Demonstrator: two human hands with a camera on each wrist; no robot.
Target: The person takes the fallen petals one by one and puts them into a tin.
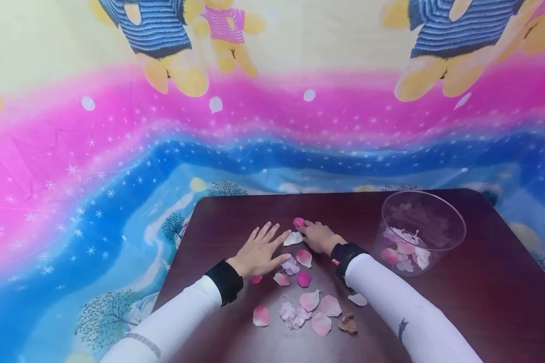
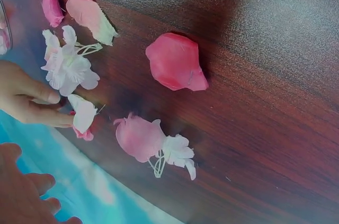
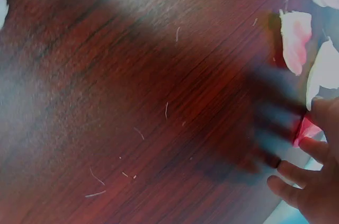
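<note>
Two hands are down on the dark table (image 1: 481, 302), petals scattered between and below them.

Right hand (image 1: 319, 237): fingers reach toward 11 o'clock, and the tips pinch a bright pink petal (image 1: 298, 222) near the far edge of the scatter. Grip narrow, closed on that petal; the right wrist view shows the same pink scrap (image 3: 307, 128) tucked under the fingertips. A white petal (image 1: 292, 238) lies just beside this hand, at its 8 o'clock.

Left hand (image 1: 260, 252): flat on the table, fingers spread and straight, pointing to 1 o'clock. Grip wide, holding nothing. Thumb tip sits near a pale blossom (image 1: 290, 265).

Clear bowl (image 1: 420, 232): stands to the right of the right hand, roughly at its 3 o'clock, well apart from it; several pink and white petals already lie inside. Right hand is much the nearer of the two to the bowl.

Rest of scatter: loose cluster of pale pink petals (image 1: 315, 305) toward the near table edge, one brownish dried piece (image 1: 347, 323) at its right. Long axis of the pinched petal cannot be told; too small and covered.
</note>
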